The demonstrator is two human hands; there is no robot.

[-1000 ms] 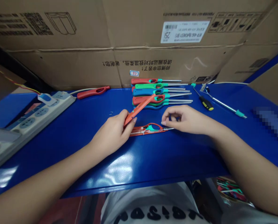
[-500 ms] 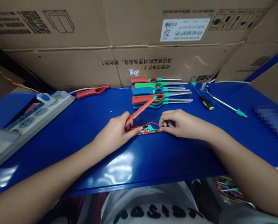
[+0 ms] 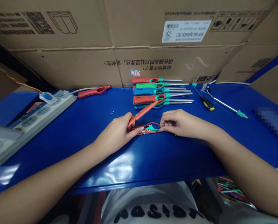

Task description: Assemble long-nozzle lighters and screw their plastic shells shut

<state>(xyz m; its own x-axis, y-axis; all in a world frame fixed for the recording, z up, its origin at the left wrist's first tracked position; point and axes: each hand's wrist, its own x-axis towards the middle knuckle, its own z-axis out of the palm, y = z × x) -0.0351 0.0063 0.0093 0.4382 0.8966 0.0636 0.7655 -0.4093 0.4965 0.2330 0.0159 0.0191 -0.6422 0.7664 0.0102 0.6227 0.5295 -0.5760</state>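
Note:
An opened red lighter casing (image 3: 155, 131) lies on the blue table with a teal trigger (image 3: 151, 128) and thin white wire inside. My left hand (image 3: 115, 130) grips its rear end, the thumb pressing over the parts in the shell. Rising at a slant from the same hand is an orange-red casing half (image 3: 145, 112), its far tip in front of the stacked lighters. My right hand (image 3: 182, 123) has its fingers pinched at the casing's front end. Whatever small part sits between those fingertips is hidden.
Behind the hands, several gas lighters (image 3: 145, 99) with metal tubes lie stacked. A red lighter body (image 3: 92, 92) lies left. On the right are a black-yellow screwdriver (image 3: 207, 103) and a loose metal tube (image 3: 227, 105). A power strip (image 3: 42, 113) runs along the left; cardboard (image 3: 83, 65) stands behind.
The camera view has shifted slightly. Both hands keep their hold at the casing, with no clear movement of the parts.

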